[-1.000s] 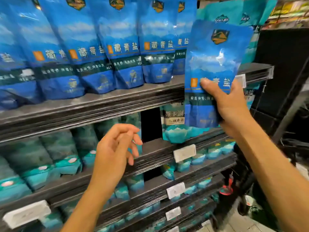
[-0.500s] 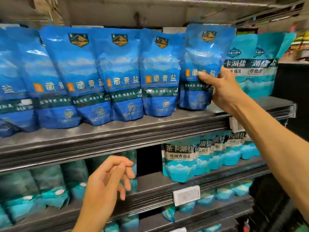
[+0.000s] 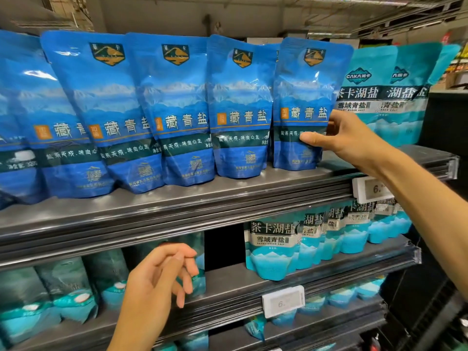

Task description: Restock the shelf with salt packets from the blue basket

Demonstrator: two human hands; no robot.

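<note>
This is a shop, a supermarket aisle by the look of it. A grey metal shelf (image 3: pixel 228 196) runs across the view, and standing upright on it is a tight row of identical blue salt packets (image 3: pixel 174 110), faces forward. At the right end of that shelf, teal packets (image 3: pixel 377 97) of another brand stand just beside the blue ones. Clipped to the shelf's front edge at the right is a white price tag (image 3: pixel 371 190) with a number on it. Below the shelf, further shelves hold more teal packets and another price tag (image 3: pixel 283 301). Above the shelf, bare ceiling pipes (image 3: pixel 379 1) show.
</note>
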